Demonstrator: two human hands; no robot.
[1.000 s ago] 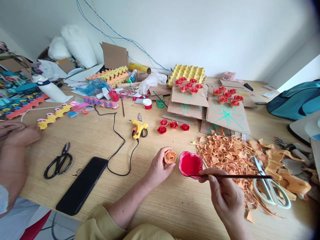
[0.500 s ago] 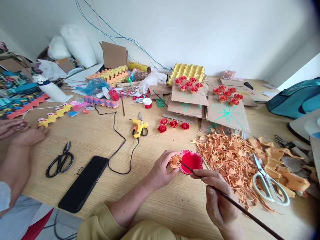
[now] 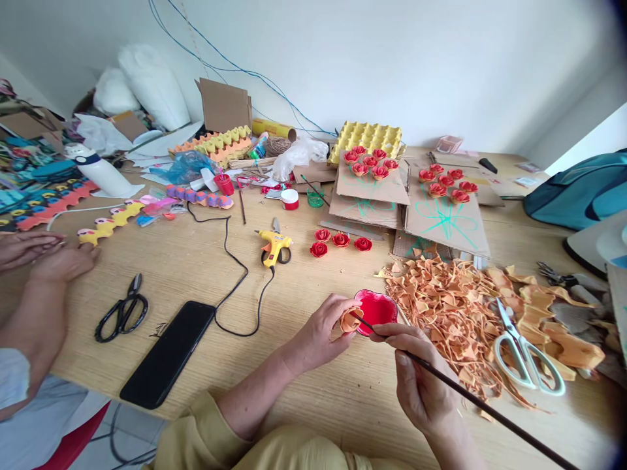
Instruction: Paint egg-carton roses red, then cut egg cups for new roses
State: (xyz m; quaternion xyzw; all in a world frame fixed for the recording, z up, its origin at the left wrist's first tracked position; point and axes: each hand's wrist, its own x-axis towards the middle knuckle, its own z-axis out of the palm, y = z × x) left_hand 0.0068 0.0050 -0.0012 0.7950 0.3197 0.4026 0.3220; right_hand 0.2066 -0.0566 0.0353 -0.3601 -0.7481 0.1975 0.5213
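My left hand (image 3: pixel 323 333) is closed around an orange paper flower (image 3: pixel 351 320), thumb and fingers at its sides. In my right hand (image 3: pixel 424 372) is a long dark paintbrush (image 3: pixel 470 395), pinched near its front end. Its tip reaches into the flower, where the bristles are hard to make out. Just beyond the flower sits a scalloped dish of red paint (image 3: pixel 379 310), partly covered by my fingers. Several red-painted flowers (image 3: pixel 341 239) lie on the table past the dish.
Orange scraps (image 3: pixel 441 313) and white-handled scissors (image 3: pixel 526 359) lie to the right. A yellow glue gun (image 3: pixel 274 247), black-handled scissors (image 3: pixel 122 310) and a phone (image 3: pixel 166 356) are on the left. Cardboard sheets (image 3: pixel 445 225) carry more red flowers. Another person's hands (image 3: pixel 61 261) rest at far left.
The flower has tilted and shifted slightly right in my left hand. My right hand and the brush have moved a little left. The other person's hands have shifted slightly.
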